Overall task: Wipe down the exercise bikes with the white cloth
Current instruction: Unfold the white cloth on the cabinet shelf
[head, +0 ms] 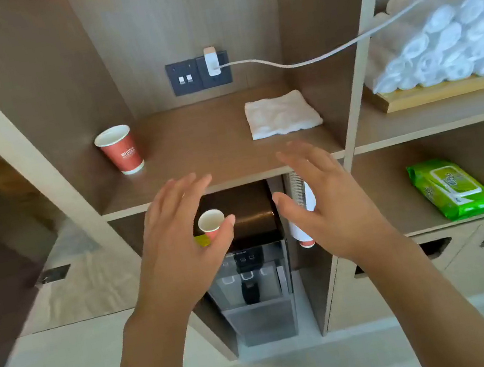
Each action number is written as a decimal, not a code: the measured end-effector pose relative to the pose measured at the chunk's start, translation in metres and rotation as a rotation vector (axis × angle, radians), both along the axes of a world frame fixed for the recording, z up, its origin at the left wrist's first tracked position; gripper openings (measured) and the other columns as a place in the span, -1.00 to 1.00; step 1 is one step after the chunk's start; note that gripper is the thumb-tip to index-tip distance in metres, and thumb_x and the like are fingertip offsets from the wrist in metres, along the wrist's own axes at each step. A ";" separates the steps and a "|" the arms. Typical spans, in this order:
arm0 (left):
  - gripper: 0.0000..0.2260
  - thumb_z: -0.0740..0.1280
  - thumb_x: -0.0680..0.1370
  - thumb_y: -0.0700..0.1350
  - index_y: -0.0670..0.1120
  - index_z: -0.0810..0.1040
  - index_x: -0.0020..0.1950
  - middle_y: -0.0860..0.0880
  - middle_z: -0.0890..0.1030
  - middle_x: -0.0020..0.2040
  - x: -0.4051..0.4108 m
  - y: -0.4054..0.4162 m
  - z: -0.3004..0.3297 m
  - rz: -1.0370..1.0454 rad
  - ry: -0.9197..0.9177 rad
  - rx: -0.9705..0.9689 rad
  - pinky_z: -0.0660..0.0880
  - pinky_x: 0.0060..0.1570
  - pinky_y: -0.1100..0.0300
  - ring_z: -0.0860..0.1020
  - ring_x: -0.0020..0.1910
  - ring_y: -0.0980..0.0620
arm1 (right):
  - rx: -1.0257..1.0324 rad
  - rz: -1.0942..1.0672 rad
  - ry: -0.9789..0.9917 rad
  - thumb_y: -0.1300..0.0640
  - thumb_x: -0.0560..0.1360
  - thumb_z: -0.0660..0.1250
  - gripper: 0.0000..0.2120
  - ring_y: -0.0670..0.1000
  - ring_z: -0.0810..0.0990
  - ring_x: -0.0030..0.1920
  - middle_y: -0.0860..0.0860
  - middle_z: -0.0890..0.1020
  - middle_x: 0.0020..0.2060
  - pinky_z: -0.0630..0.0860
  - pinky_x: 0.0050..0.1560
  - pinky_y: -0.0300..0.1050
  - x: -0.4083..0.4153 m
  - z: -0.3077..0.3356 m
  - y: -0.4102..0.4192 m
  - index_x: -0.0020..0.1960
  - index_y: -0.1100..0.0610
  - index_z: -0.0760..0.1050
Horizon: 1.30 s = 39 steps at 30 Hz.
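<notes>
A folded white cloth (282, 114) lies near the right rear corner of a wooden shelf (211, 143); a red paper cup (120, 149) stands upright at the shelf's left edge. Both the left hand (180, 241) and the right hand (330, 200) hover before the shelf's front edge, fingers spread and holding nothing; a water dispenser (247, 262) sits in the compartment below, and rolled towels (451, 42) fill a tray in the compartment to the right.

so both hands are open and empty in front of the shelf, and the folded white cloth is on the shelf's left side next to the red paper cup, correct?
Not quite. In the head view the white cloth lies on the shelf's right side, well apart from the red paper cup, which stands on the left. The rest holds: the left hand and right hand are both open and empty in front of the shelf.
</notes>
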<state>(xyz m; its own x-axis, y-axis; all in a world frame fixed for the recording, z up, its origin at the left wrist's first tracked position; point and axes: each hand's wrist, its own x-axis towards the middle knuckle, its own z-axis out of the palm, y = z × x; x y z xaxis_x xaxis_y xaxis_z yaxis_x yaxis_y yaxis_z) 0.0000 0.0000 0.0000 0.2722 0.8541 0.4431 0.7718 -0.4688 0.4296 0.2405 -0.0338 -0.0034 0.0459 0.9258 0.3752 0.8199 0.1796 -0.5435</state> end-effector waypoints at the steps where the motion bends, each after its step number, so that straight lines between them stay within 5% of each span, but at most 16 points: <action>1: -0.47 0.33 0.61 0.21 0.20 0.35 0.57 0.17 0.34 0.59 -0.002 0.013 0.002 -0.013 -0.015 -0.009 0.23 0.59 -0.09 0.18 0.63 0.08 | 0.003 0.002 0.009 -0.31 0.63 0.19 -0.39 -0.06 0.13 0.66 -0.18 0.21 0.65 0.24 0.62 0.15 -0.001 0.001 0.012 0.63 -0.19 0.23; 11: -0.46 0.27 0.61 0.27 0.25 0.30 0.58 0.23 0.27 0.61 -0.004 0.137 0.000 -0.155 0.051 -0.134 0.17 0.61 -0.16 0.12 0.63 0.12 | -0.071 -0.194 -0.096 -0.22 0.65 0.22 -0.42 0.06 0.20 0.63 -0.05 0.26 0.65 0.20 0.61 0.19 -0.003 -0.001 0.131 0.61 -0.04 0.34; 22: -0.45 0.27 0.59 0.30 0.21 0.33 0.57 0.20 0.37 0.53 0.022 0.203 -0.024 -0.278 0.066 -0.161 0.29 0.52 -0.04 0.30 0.53 0.05 | -0.229 -0.347 -0.203 -0.20 0.67 0.25 -0.43 0.13 0.21 0.63 0.04 0.28 0.64 0.07 0.63 0.10 0.026 -0.004 0.194 0.61 0.00 0.35; 33: -0.40 0.20 0.53 0.35 0.22 0.33 0.55 0.14 0.42 0.49 0.051 0.213 -0.028 -0.261 0.080 -0.171 0.32 0.48 -0.10 0.35 0.46 0.03 | -0.215 -0.244 -0.278 -0.37 0.55 0.09 -0.32 0.06 0.33 0.57 -0.02 0.42 0.56 0.21 0.56 0.07 0.035 -0.014 0.197 0.53 -0.04 0.47; 39: -0.50 0.26 0.57 0.27 0.21 0.42 0.51 0.30 0.41 0.46 0.046 0.214 -0.027 -0.311 0.024 -0.177 0.34 0.38 0.14 0.37 0.43 0.17 | -0.179 -0.039 -0.119 -0.33 0.58 0.17 -0.47 -0.16 0.38 0.46 -0.19 0.48 0.48 0.32 0.55 -0.04 0.042 -0.015 0.161 0.42 -0.11 0.56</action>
